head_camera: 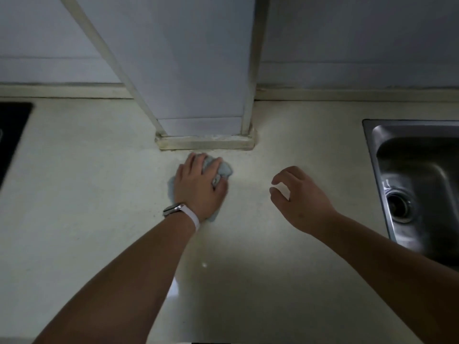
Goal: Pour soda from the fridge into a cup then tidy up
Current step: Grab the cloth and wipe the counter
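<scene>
Cloth (224, 168), pale blue and crumpled, lay on the cream counter (82, 194), just in front of the foot of a white pillar (198, 70) that stood at the far side. The person's left hand (198, 186) pressed down on the cloth, with the fingers curled over it and gripping it. A watch (173, 209) with a white band sat on that wrist. The right hand (298, 194) hovered over the counter to the right, well apart from the cloth. Its fingers were loosely bent and held nothing. A steel sink (419, 175) with a round drain was set into the counter on the far right. A black stove top (12, 130) showed at the left edge. I could see no soda or cup, and no writing or labels that I could read.
</scene>
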Motion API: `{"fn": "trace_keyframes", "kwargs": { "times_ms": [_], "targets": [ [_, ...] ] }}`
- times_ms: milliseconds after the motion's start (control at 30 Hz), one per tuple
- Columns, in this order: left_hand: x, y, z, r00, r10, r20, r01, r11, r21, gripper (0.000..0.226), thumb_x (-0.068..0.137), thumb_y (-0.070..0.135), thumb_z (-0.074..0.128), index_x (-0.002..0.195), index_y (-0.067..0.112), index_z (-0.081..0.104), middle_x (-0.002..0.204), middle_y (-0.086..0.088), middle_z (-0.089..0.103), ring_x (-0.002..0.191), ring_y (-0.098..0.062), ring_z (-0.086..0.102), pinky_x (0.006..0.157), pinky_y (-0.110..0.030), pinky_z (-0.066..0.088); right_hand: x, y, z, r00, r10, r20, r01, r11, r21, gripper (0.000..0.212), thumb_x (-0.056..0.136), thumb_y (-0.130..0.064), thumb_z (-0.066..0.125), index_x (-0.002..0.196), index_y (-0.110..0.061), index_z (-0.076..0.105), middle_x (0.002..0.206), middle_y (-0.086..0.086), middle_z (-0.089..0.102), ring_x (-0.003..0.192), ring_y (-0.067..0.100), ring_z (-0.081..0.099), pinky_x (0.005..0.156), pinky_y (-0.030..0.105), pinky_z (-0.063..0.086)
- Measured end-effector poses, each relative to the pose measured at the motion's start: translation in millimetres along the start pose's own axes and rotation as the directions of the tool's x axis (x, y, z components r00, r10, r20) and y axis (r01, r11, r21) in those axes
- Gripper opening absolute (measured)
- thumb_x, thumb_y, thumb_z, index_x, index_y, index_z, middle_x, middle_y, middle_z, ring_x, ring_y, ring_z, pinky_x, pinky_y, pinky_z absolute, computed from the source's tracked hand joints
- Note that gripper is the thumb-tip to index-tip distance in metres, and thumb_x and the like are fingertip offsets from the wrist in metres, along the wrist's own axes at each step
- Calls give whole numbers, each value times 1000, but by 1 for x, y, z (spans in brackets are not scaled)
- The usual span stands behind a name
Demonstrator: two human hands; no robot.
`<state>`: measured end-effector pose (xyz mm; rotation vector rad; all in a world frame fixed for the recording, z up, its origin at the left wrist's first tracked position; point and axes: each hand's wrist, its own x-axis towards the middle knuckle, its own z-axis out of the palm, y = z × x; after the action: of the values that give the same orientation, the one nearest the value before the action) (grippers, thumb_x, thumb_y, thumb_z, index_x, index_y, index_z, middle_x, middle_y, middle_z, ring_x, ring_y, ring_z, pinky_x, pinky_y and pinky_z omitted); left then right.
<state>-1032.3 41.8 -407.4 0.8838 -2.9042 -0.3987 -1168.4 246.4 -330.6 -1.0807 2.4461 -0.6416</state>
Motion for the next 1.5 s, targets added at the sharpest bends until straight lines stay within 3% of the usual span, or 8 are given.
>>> {"fn": "trace_keyframes", "kwargs": {
  "times_ms": [333, 567, 767, 900, 1067, 1333, 1500],
  "targets": [
    [-59, -169, -44, 930, -340, -138, 342, 940, -5, 55, 87, 52, 44, 132, 23, 57, 139, -14, 50, 134, -39, 38, 108, -56, 35, 1, -78, 49, 995, -79, 54, 81, 996, -49, 22, 94, -35, 52, 107, -20, 61, 115, -8, 53, 98, 7, 50, 77, 24, 40],
    [-112, -215, -55, 893, -396, -211, 392, 918, -64, 51, 87, 47, 46, 124, 14, 61, 130, -20, 53, 126, -42, 44, 100, -55, 44, -11, -133, 84, 985, -154, 78, 159, 985, -65, 24, 94, -37, 52, 108, -20, 60, 117, -6, 54, 99, 9, 52, 79, 24, 42],
    [-146, -175, -47, 904, -383, -192, 377, 924, -64, 50, 89, 45, 47, 125, 13, 60, 129, -19, 54, 124, -41, 45, 98, -53, 44, -30, -156, 90, 981, -188, 54, 192, 979, -64, 24, 94, -34, 53, 109, -18, 61, 117, -4, 55, 96, 8, 51, 78, 23, 41],
    [-158, -114, -32, 968, -210, -141, 200, 977, -80, 45, 88, 38, 56, 125, 13, 62, 127, -17, 57, 125, -39, 45, 97, -51, 45, -44, -150, 78, 984, -171, 44, 174, 983, -65, 24, 94, -35, 53, 110, -18, 60, 117, -4, 55, 90, 6, 50, 76, 22, 40],
    [-148, -62, -16, 986, -79, -143, 60, 989, -136, 42, 86, 34, 54, 119, 11, 67, 122, -16, 62, 118, -35, 53, 89, -50, 50, -52, -127, 49, 989, -145, -7, 144, 986, -88, 24, 94, -34, 54, 109, -17, 61, 115, -2, 56, 91, 9, 51, 77, 24, 43],
    [-123, 47, 18, 992, 121, -19, -122, 989, -86, 48, 91, 47, 45, 133, 24, 49, 139, -10, 50, 134, -34, 41, 106, -51, 42, -65, -65, 20, 997, -72, -28, 70, 994, -80, 22, 94, -34, 53, 108, -18, 61, 113, -5, 55, 91, 7, 49, 76, 21, 40],
    [-89, 94, 30, 984, 179, 22, -177, 981, -85, 47, 91, 45, 45, 134, 26, 50, 144, -8, 47, 141, -33, 33, 110, -49, 34, -74, -28, 2, 999, -28, -22, 27, 997, -76, 22, 94, -32, 55, 108, -17, 63, 112, -3, 56, 88, 7, 51, 73, 19, 38]
  ]
}}
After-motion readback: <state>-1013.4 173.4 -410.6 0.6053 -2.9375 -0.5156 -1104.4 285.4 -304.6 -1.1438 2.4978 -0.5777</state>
